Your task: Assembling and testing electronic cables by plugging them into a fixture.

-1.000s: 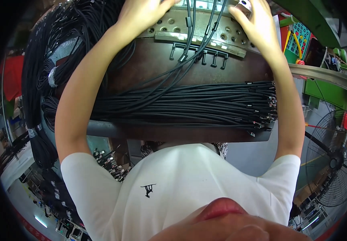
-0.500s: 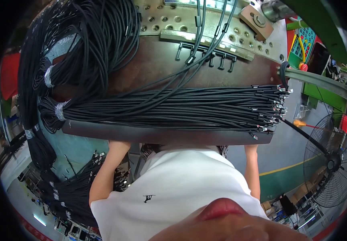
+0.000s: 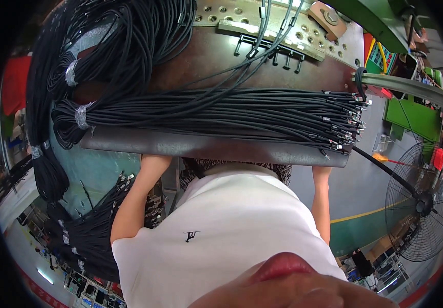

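Note:
My left hand [image 3: 154, 163] reaches under the near edge of a dark brown board [image 3: 206, 148]; only the wrist shows and the fingers are hidden. Farther right, my right hand [image 3: 322, 173] goes beneath the same edge, its fingers hidden too. On the board lies a long bundle of black cables [image 3: 206, 110], tied at its left end with a clear wrap [image 3: 82, 117]. The bundle's small metal-tipped connectors [image 3: 347, 141] fan out at the right. Several loose cables cross over it toward a small black rack [image 3: 286, 58] at the back.
A coiled heap of black cables [image 3: 144, 41] sits at the back left, with more bundles [image 3: 85, 236] lower left. Behind the board is a perforated metal plate [image 3: 303, 36] with a bolted block [image 3: 329, 21]. A caged fan [image 3: 424, 205] stands right, below a metal rail [image 3: 411, 83].
The board and cables sit higher in the picture, and more of my patterned clothing shows below the board. Both wrists remain at the board's near edge.

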A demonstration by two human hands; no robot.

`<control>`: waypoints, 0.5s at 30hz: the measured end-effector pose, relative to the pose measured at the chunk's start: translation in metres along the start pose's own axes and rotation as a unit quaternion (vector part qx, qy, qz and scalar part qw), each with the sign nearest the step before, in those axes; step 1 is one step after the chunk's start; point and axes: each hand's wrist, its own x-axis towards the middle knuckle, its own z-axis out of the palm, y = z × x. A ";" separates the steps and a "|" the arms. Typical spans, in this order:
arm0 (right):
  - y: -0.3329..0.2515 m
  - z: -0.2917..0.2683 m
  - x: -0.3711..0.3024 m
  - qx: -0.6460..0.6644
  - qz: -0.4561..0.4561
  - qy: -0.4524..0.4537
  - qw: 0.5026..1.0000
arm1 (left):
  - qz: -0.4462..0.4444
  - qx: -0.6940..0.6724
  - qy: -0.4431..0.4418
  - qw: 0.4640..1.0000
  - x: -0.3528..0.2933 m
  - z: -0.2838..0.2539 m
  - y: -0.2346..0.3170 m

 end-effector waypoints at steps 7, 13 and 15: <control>-0.052 -0.039 0.012 -0.241 0.054 -0.117 0.962 | 0.056 0.034 -0.068 0.996 0.003 -0.014 0.007; -0.161 -0.109 0.104 0.172 -0.061 -0.566 0.804 | 0.258 -0.317 -0.322 0.854 0.012 -0.098 0.098; -0.177 -0.088 0.150 0.178 -0.224 -0.304 0.909 | 0.367 -0.335 -0.206 0.843 0.027 -0.101 0.137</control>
